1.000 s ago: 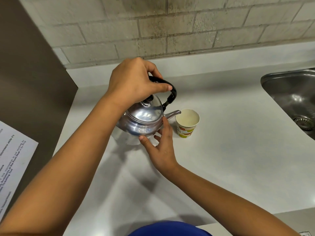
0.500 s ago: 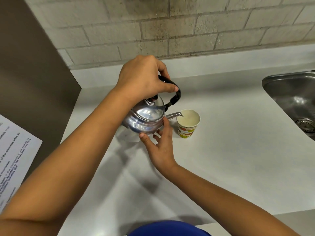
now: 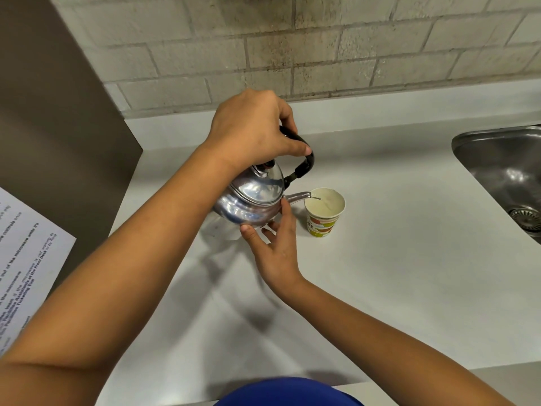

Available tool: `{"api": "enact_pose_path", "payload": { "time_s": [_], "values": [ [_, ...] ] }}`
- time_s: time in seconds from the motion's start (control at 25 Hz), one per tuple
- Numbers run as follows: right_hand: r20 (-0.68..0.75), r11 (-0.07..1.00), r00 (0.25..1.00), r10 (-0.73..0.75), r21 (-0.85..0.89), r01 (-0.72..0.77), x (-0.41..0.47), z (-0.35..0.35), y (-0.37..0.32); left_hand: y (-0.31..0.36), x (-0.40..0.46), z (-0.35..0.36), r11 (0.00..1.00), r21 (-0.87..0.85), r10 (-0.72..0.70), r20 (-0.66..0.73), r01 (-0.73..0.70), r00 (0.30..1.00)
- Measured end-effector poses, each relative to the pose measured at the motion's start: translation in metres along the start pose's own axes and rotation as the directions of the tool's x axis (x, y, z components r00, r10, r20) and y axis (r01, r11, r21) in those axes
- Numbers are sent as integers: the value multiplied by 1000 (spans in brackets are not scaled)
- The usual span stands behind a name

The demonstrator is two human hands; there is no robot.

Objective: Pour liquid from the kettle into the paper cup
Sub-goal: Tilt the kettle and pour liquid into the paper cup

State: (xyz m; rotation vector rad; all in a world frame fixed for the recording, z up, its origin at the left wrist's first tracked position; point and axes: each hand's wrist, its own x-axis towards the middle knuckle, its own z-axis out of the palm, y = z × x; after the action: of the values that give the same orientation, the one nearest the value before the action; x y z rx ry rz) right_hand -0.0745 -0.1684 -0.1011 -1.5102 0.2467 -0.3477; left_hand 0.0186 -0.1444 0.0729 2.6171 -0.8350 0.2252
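Observation:
A shiny metal kettle (image 3: 251, 200) with a black handle hangs tilted above the white counter (image 3: 395, 273), its spout over the rim of the paper cup (image 3: 323, 213). A thin stream of liquid runs from the spout into the cup. My left hand (image 3: 254, 130) is closed around the kettle's handle from above. My right hand (image 3: 275, 244) has its fingers spread and touches the kettle's lower side just left of the cup. The cup is cream inside with coloured print outside and stands upright.
A steel sink (image 3: 503, 171) is set into the counter at the right. A brown panel (image 3: 58, 127) with a printed paper notice (image 3: 23, 259) stands at the left. A brick wall (image 3: 292, 54) backs the counter.
The kettle has been lifted, tipped further and moved right until its spout reached the cup's rim; liquid now flows. My right hand stayed under the kettle's side.

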Motion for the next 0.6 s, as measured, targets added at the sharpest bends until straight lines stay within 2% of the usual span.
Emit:
{"api": "enact_pose_path", "payload": {
  "time_s": [0.6],
  "values": [
    [-2, 1000, 1000, 14, 20, -14, 1, 2, -2, 3, 1, -2, 1000, 21, 23, 2, -23, 1000]
  ]
}}
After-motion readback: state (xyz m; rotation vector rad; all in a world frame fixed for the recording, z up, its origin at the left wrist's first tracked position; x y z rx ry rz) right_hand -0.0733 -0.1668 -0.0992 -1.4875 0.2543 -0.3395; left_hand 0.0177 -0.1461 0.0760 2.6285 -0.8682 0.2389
